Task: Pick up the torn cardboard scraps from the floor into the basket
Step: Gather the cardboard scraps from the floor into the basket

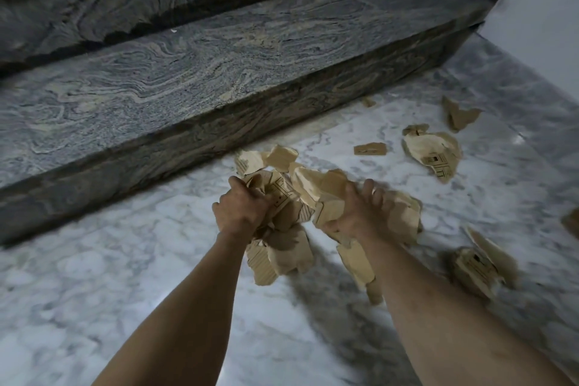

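Observation:
A bundle of torn brown cardboard scraps (300, 191) sits between my two hands, just above the white marble floor (125, 276). My left hand (239, 208) grips the bundle's left side with curled fingers. My right hand (360, 213) grips its right side, fingers spread over a scrap. More scraps lie on the floor to the right: a printed piece (434, 150), a small strip (369, 149), a folded piece (459, 113) and another printed piece (482, 263). No basket is in view.
A grey veined stone step (188, 72) runs across the back, its dark riser (219, 135) close behind the bundle. A pale wall (548, 25) stands at the right. Another scrap (571, 222) shows at the right edge.

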Motion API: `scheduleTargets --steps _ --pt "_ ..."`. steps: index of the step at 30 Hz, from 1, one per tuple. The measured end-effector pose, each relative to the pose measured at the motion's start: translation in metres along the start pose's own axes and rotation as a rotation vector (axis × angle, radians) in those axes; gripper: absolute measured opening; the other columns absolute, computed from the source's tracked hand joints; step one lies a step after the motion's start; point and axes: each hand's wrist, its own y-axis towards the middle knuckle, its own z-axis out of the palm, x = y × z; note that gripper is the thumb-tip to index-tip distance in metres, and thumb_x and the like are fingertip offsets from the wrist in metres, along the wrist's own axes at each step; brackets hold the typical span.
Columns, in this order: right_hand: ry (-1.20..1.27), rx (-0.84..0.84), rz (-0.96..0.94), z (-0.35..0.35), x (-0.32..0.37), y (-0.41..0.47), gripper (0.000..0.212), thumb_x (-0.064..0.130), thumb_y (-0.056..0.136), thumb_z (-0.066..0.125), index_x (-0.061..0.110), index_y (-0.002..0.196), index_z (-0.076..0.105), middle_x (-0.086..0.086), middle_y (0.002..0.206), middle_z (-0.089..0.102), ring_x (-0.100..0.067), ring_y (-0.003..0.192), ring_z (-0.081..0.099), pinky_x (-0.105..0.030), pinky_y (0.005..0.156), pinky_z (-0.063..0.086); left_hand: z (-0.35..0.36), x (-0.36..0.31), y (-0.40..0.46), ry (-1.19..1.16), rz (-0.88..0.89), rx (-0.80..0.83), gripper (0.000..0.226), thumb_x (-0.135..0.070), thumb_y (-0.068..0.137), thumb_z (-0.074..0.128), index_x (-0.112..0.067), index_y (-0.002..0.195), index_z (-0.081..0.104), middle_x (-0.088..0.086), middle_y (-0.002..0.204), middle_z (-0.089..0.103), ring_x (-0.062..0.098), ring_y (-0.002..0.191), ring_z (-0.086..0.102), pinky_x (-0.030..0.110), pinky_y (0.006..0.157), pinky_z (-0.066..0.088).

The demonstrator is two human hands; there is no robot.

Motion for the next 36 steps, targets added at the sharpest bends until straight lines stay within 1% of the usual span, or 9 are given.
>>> scheduleTargets --steps 5,8,11,16,21,24,27,31,36 --pt "-0.088 -0.16 -0.201 0.004 -0.013 -0.001 0.062 0.049 0.076 0.075 0.025 0.128 0.052 -0.006 0.133 0.042 -0.029 0.126 0.038 -0.043 0.104 0.033 0.008 0.008 0.008 0.133 -0.02 0.002 0.088 -0.075 0.076 0.061 -0.01 0.135 0.047 0.011 0.124 0.044 0.035 0.117 0.053 0.048 0.099 0.047" --pt "0.282 -0.033 -0.215 -0.002 -0.021 0.011 0.02 0.033 0.074 0.074 0.029 0.086 0.058 -0.001 0.097 0.063 -0.028 0.106 0.06 -0.037 0.086 0.043 0.008 0.01 0.01 0.177 0.018 -0.027 0.081 -0.073 0.079 0.058 -0.011 0.131 0.051 0.011 0.124 0.045 0.033 0.116 0.051 0.046 0.097 0.048" --pt "0.743 0.029 -0.109 -0.017 -0.023 0.027 0.036 0.023 0.072 0.088 0.019 0.095 0.061 -0.004 0.099 0.066 -0.026 0.096 0.064 -0.032 0.075 0.047 0.004 0.009 0.011 0.116 0.031 -0.04 0.075 -0.064 0.08 0.067 -0.007 0.125 0.05 0.015 0.124 0.056 0.035 0.116 0.052 0.046 0.095 0.047" --pt "0.819 0.022 0.056 -0.027 -0.009 0.047 0.095 0.036 0.073 0.088 0.018 0.151 0.037 -0.006 0.154 0.043 -0.028 0.137 0.045 -0.041 0.11 0.041 -0.006 0.011 0.01 -0.124 0.001 -0.066 0.066 -0.058 0.08 0.07 -0.007 0.119 0.054 0.02 0.116 0.06 0.038 0.108 0.055 0.047 0.092 0.051" --pt "0.372 -0.06 0.094 -0.012 0.002 0.04 0.068 0.049 0.076 0.08 0.024 0.133 0.054 -0.009 0.137 0.055 -0.033 0.129 0.048 -0.043 0.103 0.038 -0.014 0.016 0.011 -0.1 0.091 -0.032 0.069 -0.062 0.077 0.074 -0.008 0.118 0.061 0.013 0.121 0.05 0.033 0.12 0.041 0.042 0.094 0.042" --pt "0.472 -0.148 0.078 -0.01 -0.002 0.037 0.061 0.04 0.075 0.084 0.026 0.128 0.059 -0.009 0.134 0.045 -0.033 0.13 0.041 -0.043 0.104 0.038 -0.018 0.016 0.012 -0.351 0.021 -0.038 0.061 -0.057 0.067 0.079 -0.014 0.108 0.065 0.007 0.111 0.062 0.03 0.115 0.052 0.044 0.093 0.05" --pt "0.635 -0.185 0.044 -0.012 -0.012 0.038 0.045 0.026 0.076 0.085 0.021 0.117 0.067 -0.008 0.123 0.063 -0.03 0.117 0.059 -0.04 0.097 0.05 -0.024 0.015 0.01 -0.702 -0.118 0.096 0.041 -0.04 0.06 0.087 -0.017 0.092 0.073 0.006 0.089 0.077 0.03 0.089 0.073 0.047 0.085 0.061" --pt "0.883 -0.176 0.09 -0.021 -0.019 0.036 0.022 0.017 0.082 0.08 0.015 0.096 0.064 -0.006 0.1 0.07 -0.024 0.092 0.065 -0.032 0.077 0.052 -0.02 0.019 0.012 -0.715 -0.124 0.246 0.055 -0.041 0.049 0.088 -0.018 0.098 0.076 0.005 0.088 0.08 0.029 0.085 0.075 0.049 0.087 0.061" --pt "1.379 -0.015 0.282 -0.034 -0.037 0.037 0.033 0.025 0.087 0.076 0.015 0.116 0.065 -0.01 0.113 0.07 -0.031 0.103 0.066 -0.047 0.089 0.058 -0.012 0.021 0.008 -0.656 -0.152 0.24 0.057 -0.058 0.063 0.083 -0.015 0.099 0.075 0.007 0.095 0.079 0.028 0.089 0.074 0.046 0.089 0.06"
